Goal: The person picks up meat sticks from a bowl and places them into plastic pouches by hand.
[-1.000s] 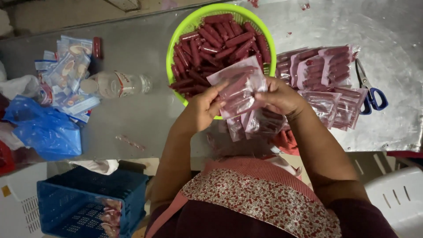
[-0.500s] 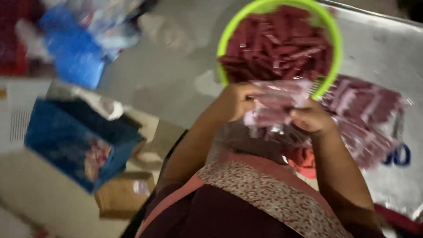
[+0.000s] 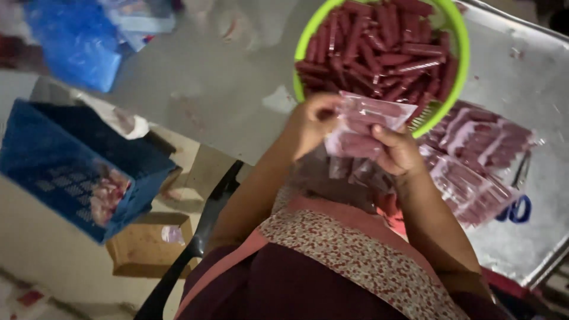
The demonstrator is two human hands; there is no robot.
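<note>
My left hand [image 3: 311, 121] and my right hand [image 3: 398, 151] together hold a stack of clear plastic packets of red sausages [image 3: 361, 127] just above the table's near edge. Right behind the hands stands a green round basket [image 3: 459, 56] heaped with loose red sausages [image 3: 379, 44]. To the right of my right hand, more filled packets [image 3: 477, 163] lie spread on the metal table [image 3: 225, 101]. A few packets hang below my hands, partly hidden.
Blue-handled scissors [image 3: 515, 207] lie at the right by the packets. A blue plastic crate [image 3: 71, 163] with packets inside sits on the floor at left, a cardboard box [image 3: 148, 246] beside it. A blue plastic bag [image 3: 74, 38] lies at the table's far left.
The view has swung left and tilted, bringing the crate and floor into sight. Both hands keep hold of the packet stack in front of the basket.
</note>
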